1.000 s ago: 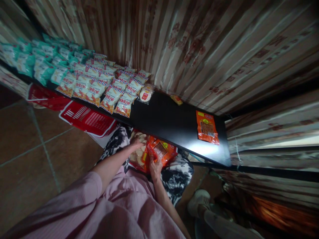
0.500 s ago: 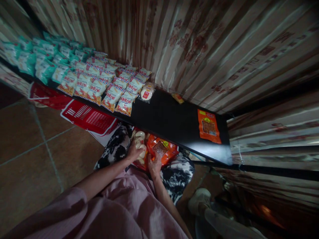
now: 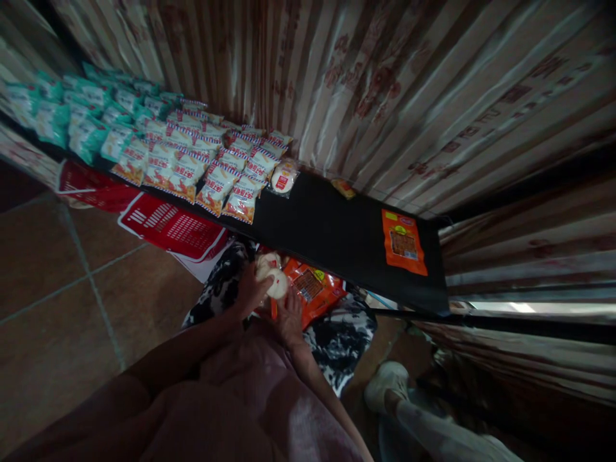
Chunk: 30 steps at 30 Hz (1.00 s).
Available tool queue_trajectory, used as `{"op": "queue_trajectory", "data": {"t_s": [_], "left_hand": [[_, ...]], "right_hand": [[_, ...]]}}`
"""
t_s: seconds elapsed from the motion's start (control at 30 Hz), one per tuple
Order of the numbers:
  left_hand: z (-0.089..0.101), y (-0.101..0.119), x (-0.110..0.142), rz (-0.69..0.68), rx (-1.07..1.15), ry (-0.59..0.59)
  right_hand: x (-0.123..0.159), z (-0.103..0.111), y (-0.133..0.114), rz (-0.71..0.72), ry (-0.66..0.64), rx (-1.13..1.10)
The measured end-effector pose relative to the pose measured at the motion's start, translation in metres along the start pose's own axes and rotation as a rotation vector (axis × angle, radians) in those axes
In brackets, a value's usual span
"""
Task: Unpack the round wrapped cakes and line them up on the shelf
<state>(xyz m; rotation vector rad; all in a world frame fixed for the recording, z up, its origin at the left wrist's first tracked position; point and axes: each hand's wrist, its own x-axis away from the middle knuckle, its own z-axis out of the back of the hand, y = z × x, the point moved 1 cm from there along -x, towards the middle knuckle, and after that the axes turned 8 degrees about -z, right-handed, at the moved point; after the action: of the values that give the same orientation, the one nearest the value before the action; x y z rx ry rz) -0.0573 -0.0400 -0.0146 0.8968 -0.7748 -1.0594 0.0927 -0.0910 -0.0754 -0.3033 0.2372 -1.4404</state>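
Note:
My left hand (image 3: 250, 293) is closed around a round white cake (image 3: 278, 284), its thumb lying across the near side. Another pale round cake (image 3: 267, 260) sits just beyond it, both above my lap. My right hand (image 3: 289, 319) lies with fingers stretched out beside the held cake, against the left part of an orange food packet (image 3: 312, 286). That packet has a brown window and a yellow spot, and rests on my lap below the table edge. What lies beneath both hands is hidden.
A black table (image 3: 317, 218) stands ahead. On it are teal packets (image 3: 86, 131), white-and-orange snack packets (image 3: 216, 183), a wrapped round cake (image 3: 283, 178), a small yellow packet (image 3: 343, 188) and an orange packet (image 3: 404, 242). Red baskets (image 3: 173, 224) sit underneath; another person's shoe (image 3: 387, 387) is at right.
My left hand has drawn back slightly, and the white cake now shows as a full disc in it. My right hand has shifted left and its fingers have straightened.

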Motion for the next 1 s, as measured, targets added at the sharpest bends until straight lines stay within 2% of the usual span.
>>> {"op": "queue_trajectory", "data": {"t_s": [0.13, 0.27, 0.33, 0.47, 0.53, 0.6, 0.67, 0.73, 0.83, 1.0], "left_hand": [[-0.016, -0.019, -0.005, 0.084, 0.095, -0.147], [-0.029, -0.036, -0.008, 0.116, 0.079, -0.237], [-0.032, -0.041, -0.009, 0.116, 0.081, -0.242], [-0.032, -0.046, -0.011, 0.096, 0.087, -0.272], [-0.033, -0.047, -0.009, 0.08, 0.078, -0.314], [-0.033, -0.048, -0.006, 0.066, 0.036, -0.328], [-0.034, -0.049, -0.002, 0.018, -0.028, -0.288], [-0.035, -0.051, 0.002, -0.093, -0.079, -0.236], [-0.035, -0.054, 0.01, -0.271, -0.123, -0.225], [-0.032, -0.049, 0.018, -0.471, -0.216, -0.243]], "right_hand": [[0.0, 0.004, 0.0, 0.075, -0.106, -0.111], [-0.008, 0.018, 0.008, 0.024, -0.181, -0.411], [-0.012, 0.025, 0.013, -0.093, -0.177, -0.632], [-0.017, 0.031, 0.021, -0.462, -0.159, -1.165], [-0.019, 0.029, 0.022, -0.575, -0.157, -1.315], [-0.022, 0.025, 0.023, -0.631, -0.116, -1.343], [-0.025, 0.021, 0.022, -0.69, -0.022, -1.344], [-0.027, 0.019, 0.02, -0.74, 0.061, -1.381], [-0.028, 0.02, 0.016, -0.76, 0.086, -1.441], [-0.027, 0.028, 0.015, -0.832, 0.132, -1.524]]}}
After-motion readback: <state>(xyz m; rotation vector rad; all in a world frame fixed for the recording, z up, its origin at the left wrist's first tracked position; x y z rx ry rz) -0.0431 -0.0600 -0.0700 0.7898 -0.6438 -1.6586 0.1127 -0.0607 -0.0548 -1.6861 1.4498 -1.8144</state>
